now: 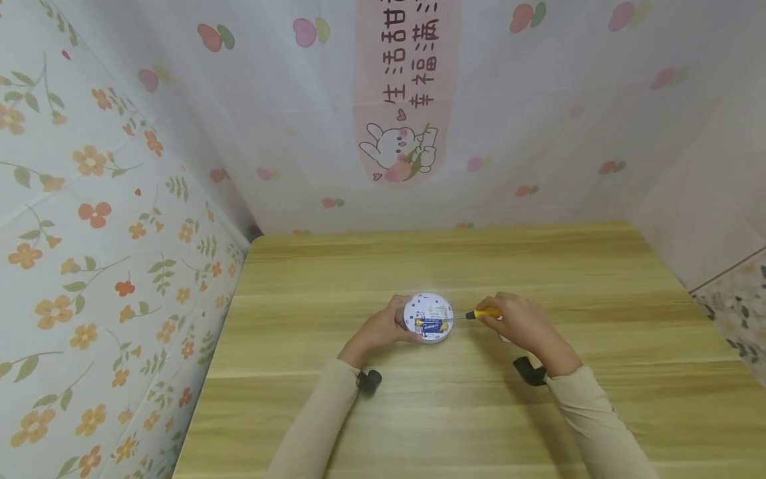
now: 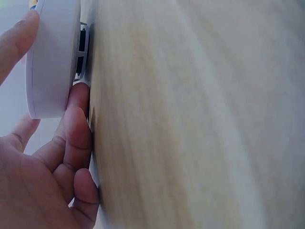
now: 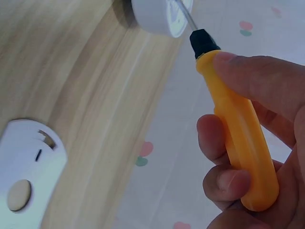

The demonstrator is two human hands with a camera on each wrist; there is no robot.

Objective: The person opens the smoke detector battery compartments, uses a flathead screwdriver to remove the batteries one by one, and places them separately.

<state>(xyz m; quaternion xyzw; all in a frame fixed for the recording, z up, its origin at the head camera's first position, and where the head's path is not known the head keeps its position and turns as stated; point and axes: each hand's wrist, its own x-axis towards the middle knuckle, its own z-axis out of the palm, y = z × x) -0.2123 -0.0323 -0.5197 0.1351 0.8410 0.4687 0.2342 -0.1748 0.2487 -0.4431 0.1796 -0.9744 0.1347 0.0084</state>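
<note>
My left hand [image 1: 382, 327] grips the left side of a round white smoke detector [image 1: 423, 306], thumb and fingers around its rim. Its back faces up, showing a blue battery [image 1: 432, 326] with yellow ends. In the left wrist view, the detector's dark-vented underside [image 2: 81, 52] sits just off the table, fingers beneath. My right hand [image 1: 523, 322] holds a screwdriver [image 3: 238, 129] by its yellow handle. Its metal shaft reaches left over the detector to the battery area; whether the tip touches anything is too small to tell.
A white mounting plate [image 3: 35, 167] with slots and a round hole lies on the wooden table [image 1: 455, 412], mostly hidden by my right hand in the head view. Patterned curtains [image 1: 287, 133] stand behind and to the left of the table.
</note>
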